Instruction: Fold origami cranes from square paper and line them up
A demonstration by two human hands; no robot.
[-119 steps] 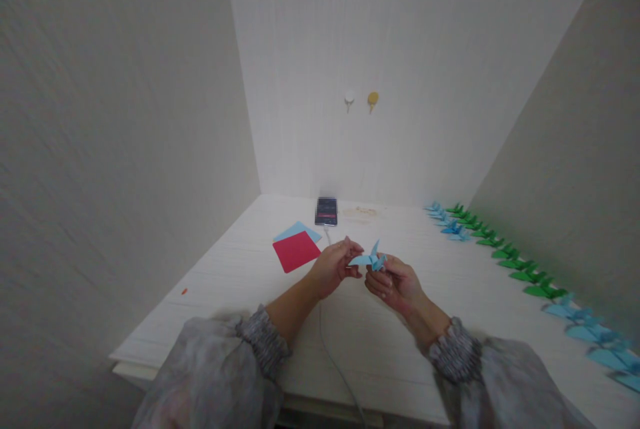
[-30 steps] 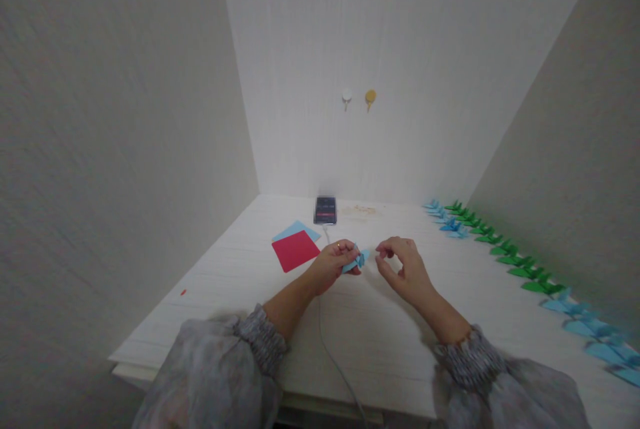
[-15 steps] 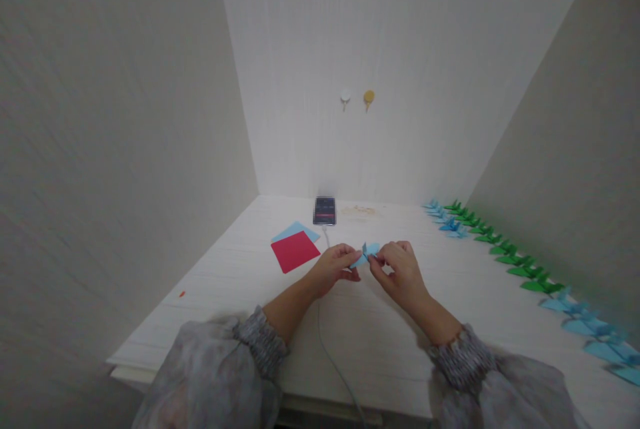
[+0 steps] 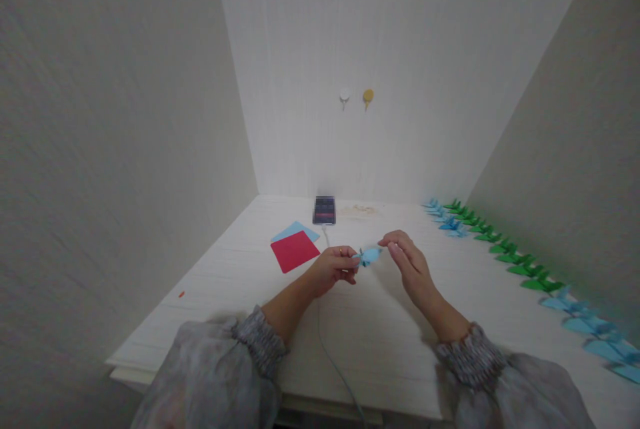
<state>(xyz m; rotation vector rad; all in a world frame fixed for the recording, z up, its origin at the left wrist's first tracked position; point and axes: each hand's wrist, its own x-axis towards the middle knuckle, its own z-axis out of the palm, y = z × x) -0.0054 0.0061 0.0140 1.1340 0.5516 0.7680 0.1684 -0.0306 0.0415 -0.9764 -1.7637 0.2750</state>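
Note:
A small light-blue origami crane (image 4: 370,256) is pinched between the thumb and fingers of my left hand (image 4: 330,272), held above the white table. Its near-left end is hidden by those fingers. My right hand (image 4: 411,265) is just to the right of the crane, fingers stretched out and thumb apart. Its fingertips hover close to the crane's right tip; whether they touch it I cannot tell. To the left of my hands, a red paper square (image 4: 294,251) partly covers a light-blue paper square (image 4: 301,229) on the table.
A phone (image 4: 325,210) lies at the back wall, its cable (image 4: 327,342) running under my left wrist to the front edge. Rows of green paper cranes (image 4: 506,253) and blue paper cranes (image 4: 583,315) line the right side. An orange scrap (image 4: 181,294) lies at left.
My right hand has let go of the crane, its fingers opening as it moved slightly right. My left hand still grips the crane, which has turned a little.

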